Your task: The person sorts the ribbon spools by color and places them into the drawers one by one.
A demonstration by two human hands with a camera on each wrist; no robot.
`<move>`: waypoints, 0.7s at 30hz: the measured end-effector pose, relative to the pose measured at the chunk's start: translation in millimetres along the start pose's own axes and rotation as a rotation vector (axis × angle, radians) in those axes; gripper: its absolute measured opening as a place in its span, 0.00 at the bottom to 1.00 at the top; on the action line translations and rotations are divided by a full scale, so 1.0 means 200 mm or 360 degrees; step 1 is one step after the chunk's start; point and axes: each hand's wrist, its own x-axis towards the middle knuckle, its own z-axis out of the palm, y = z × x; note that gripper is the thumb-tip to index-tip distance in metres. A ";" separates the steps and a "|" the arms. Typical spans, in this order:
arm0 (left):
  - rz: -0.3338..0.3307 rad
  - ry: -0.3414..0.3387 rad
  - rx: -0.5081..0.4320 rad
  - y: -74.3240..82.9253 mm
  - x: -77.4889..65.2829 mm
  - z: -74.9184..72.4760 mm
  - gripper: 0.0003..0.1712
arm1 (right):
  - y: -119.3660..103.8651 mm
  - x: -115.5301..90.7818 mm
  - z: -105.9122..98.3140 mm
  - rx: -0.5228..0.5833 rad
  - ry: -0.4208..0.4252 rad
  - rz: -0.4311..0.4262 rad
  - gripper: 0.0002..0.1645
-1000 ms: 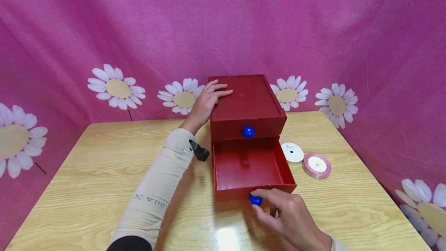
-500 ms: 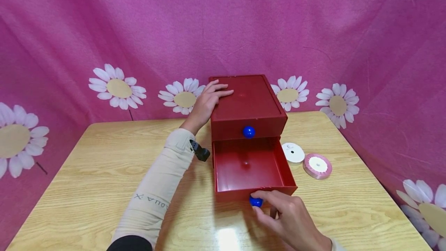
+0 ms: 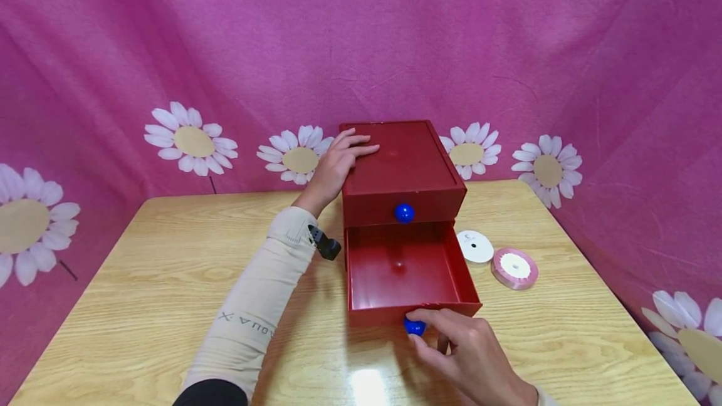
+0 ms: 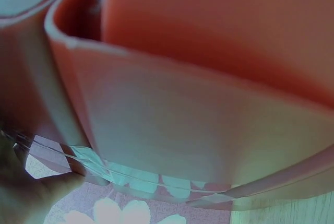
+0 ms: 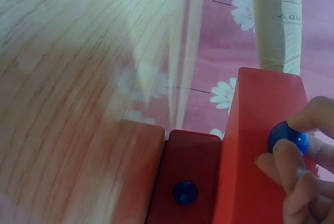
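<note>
A red two-drawer box (image 3: 406,161) stands on the table, its upper drawer closed behind a blue round knob (image 3: 403,213). The lower drawer (image 3: 414,315) is pulled out toward me, and its inside is bare. My left hand (image 3: 334,166) rests on the left edge of the box top, fingers spread over it; in the left wrist view its thumb (image 4: 62,185) lies along the side wall. With thumb and fingers, my right hand (image 3: 470,353) pinches the lower drawer's blue knob (image 3: 414,326), and the right wrist view shows the fingers around that knob (image 5: 287,138).
Right of the box lie a white disc-shaped spool (image 3: 475,247) and a pink ribbon roll (image 3: 514,269) with a white centre, on the wooden table (image 3: 186,268). A pink cloth (image 3: 361,36) with daisies hangs behind and on both sides.
</note>
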 end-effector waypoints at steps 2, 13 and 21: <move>0.0003 0.0002 -0.0006 0.00 0.00 0.00 0.26 | 0.00 0.00 0.00 0.0001 0.0002 -0.0006 0.19; 0.0020 0.0009 0.0005 0.00 0.00 0.00 0.26 | 0.01 -0.01 0.01 0.0021 0.0011 -0.0033 0.17; 0.0021 0.0007 0.0007 0.00 0.00 0.00 0.26 | -0.01 0.00 -0.01 -0.0009 -0.0064 0.0036 0.21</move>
